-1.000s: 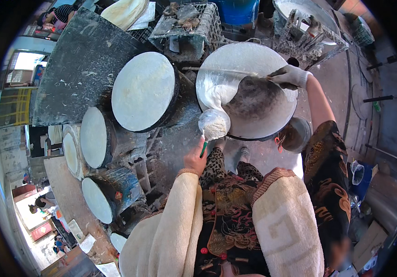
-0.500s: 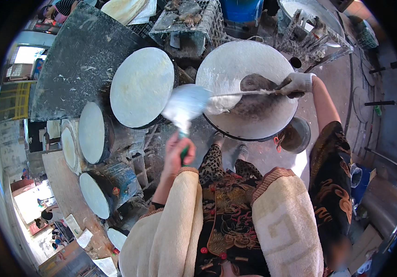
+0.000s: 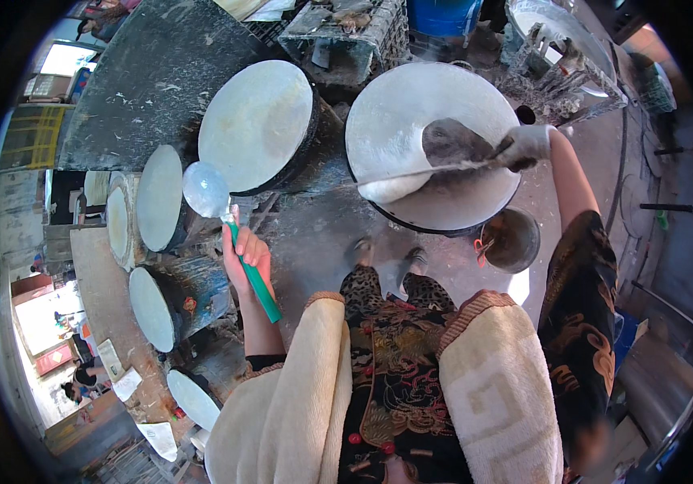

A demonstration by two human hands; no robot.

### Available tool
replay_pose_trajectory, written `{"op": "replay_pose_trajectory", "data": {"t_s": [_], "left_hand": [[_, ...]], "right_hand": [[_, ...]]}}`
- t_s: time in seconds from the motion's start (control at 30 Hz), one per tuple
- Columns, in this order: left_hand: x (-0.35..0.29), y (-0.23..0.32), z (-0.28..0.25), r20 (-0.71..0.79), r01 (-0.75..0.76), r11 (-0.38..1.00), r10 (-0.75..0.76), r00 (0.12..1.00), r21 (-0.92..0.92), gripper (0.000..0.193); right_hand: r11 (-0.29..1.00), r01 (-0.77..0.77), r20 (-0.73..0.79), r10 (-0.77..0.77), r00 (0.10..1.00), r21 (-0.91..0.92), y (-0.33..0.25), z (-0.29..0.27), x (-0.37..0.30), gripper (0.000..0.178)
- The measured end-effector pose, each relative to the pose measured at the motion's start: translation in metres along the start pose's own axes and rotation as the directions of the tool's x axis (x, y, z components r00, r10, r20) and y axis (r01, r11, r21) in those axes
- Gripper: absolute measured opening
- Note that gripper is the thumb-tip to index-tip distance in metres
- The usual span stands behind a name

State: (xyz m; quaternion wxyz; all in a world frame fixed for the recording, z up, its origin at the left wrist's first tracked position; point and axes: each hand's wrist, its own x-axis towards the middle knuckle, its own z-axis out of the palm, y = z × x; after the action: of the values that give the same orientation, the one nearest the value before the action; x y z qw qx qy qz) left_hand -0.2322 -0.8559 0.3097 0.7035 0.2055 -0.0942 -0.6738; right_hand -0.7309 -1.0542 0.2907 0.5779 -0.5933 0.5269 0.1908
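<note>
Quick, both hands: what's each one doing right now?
Left hand: closed, holding the green-handled ladle.
Gloved right hand: closed, holding a thin stick.

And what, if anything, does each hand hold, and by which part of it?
The left hand holds a ladle by its green handle; the gloved right hand holds a long thin tool by its right end.

- Glare whites out the opening (image 3: 44, 323) at lower left.
- A hard sunlit patch (image 3: 521, 286) marks the floor (image 3: 471, 278).
- Black vignette rings the view; straight edges bow.
- Lower right smears.
</note>
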Motion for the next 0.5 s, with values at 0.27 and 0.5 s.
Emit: {"op": "replay_pose_trajectory", "data": {"t_s": [0.27,0.5], "left_hand": [[0.012,0.011,-0.002,0.076,0.056,0.998,-0.056,0.996,0.009,0.036],[0.01,0.021,-0.026,-0.002,0.274,0.954,-0.276,0.961,0.126,0.032]], "right_hand": [[0.984,-0.154,-0.531,0.084,0.843,-0.09,0.128,0.12,-0.099,0.033],[0.826,0.349,-0.641,0.02,0.767,0.443,-0.031,0.344,0.014,0.045]]}}
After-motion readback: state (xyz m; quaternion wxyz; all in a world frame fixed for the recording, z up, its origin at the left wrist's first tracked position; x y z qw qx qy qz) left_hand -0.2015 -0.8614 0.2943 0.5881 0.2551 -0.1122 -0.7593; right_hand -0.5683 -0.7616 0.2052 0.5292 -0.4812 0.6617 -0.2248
